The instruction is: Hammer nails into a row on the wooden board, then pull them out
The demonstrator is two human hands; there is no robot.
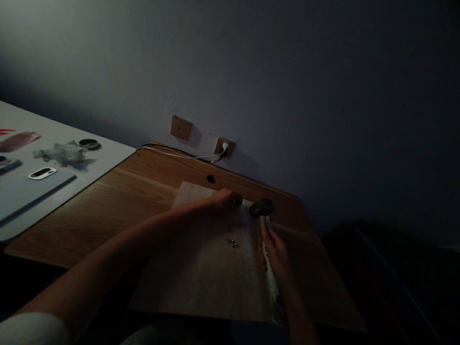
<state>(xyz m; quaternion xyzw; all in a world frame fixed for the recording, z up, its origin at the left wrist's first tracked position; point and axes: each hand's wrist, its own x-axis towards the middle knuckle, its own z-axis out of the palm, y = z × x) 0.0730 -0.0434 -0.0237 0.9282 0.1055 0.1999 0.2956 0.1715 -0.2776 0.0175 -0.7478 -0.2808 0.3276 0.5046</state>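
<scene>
My right hand [277, 251] is wrapped round the pale, worn handle of a hammer [262, 208]. Its dark, blunt head is up at the far right part of a wooden board [201, 278]. My left hand [225, 199] rests at the board's far edge with its fingers pinched together, left of the hammer head. What the fingers hold, if anything, is too small and dark to make out. A few shiny metal pieces, perhaps nails [232, 243], lie in a small heap on the board between my hands.
The board lies on a brown wooden desk [143, 184] against the wall. A white cable [179, 155] runs to a wall socket [230, 147]. On a white table [108, 148] at left are a grey laptop-like slab [28, 194], a white oval item [42, 173], a roll of tape [89, 143] and crumpled plastic [68, 152].
</scene>
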